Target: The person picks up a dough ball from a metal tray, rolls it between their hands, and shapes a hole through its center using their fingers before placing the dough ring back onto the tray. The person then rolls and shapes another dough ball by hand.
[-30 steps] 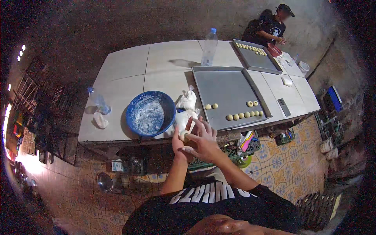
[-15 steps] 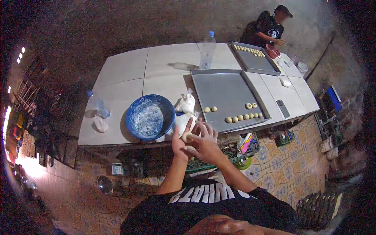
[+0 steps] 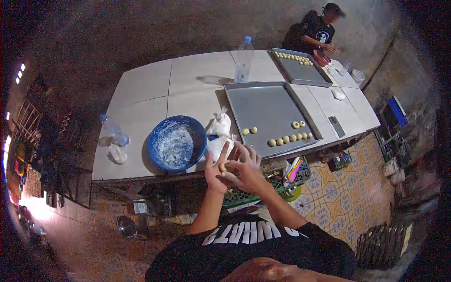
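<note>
My left hand (image 3: 214,173) has its fingers stretched upward and holds a pale dough piece (image 3: 223,166) against the palm. My right hand (image 3: 246,171) curls over the same piece, fingertips on it, whitened with powder. Just beyond them lie white plastic bags (image 3: 219,124). A blue bowl (image 3: 171,145) coated with white powder stands to the left. A large metal tray (image 3: 260,103) lies beyond my hands to the right, with several small dough balls (image 3: 286,139) on it, a few near its left side and a row along its near edge.
On the tiled table (image 3: 141,84) are bottles (image 3: 243,61), a white bag (image 3: 117,155), a phone (image 3: 336,126) and a second tray (image 3: 300,70) of dough balls. A person (image 3: 314,33) works at the far right by a red bowl (image 3: 321,58). Crates (image 3: 289,188) sit beneath the table.
The view has shifted slightly, moving the table a little left in the picture. My left fingers are a little more spread; both hands remain on the dough piece.
</note>
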A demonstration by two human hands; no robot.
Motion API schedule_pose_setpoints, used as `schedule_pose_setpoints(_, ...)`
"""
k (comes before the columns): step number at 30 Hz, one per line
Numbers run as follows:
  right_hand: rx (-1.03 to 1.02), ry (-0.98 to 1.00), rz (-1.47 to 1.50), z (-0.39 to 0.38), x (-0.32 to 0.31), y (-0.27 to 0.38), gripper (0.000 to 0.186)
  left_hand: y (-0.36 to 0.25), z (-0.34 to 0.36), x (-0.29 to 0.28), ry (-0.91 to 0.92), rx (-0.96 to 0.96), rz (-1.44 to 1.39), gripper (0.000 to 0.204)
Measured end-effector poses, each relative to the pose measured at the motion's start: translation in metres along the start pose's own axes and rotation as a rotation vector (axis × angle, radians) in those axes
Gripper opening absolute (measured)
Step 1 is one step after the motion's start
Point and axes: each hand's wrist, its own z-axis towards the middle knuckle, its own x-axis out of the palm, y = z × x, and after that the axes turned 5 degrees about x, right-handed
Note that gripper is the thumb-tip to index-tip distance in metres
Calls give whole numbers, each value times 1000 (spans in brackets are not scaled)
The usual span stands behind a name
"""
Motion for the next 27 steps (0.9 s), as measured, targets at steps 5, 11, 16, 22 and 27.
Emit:
schedule_pose_setpoints(5,-76,-26,25,3,6,-5,51,-1,-4,4,56,-9,34,74)
schedule_pose_setpoints(11,-111,26,40,5,9,8,50,-3,-4,9,-86,39,16,73)
schedule_pose_setpoints(16,10,-4,32,7,-2,9,43,-5,-3,2,88,63,113,75)
schedule_pose_setpoints(22,-45,-9,6,6,-1,9,46,-9,-3,3,97,10,16,76)
schedule_pose_setpoints(27,-111,29,27,8,15,17,50,-4,-3,2,56,21,-64,76)
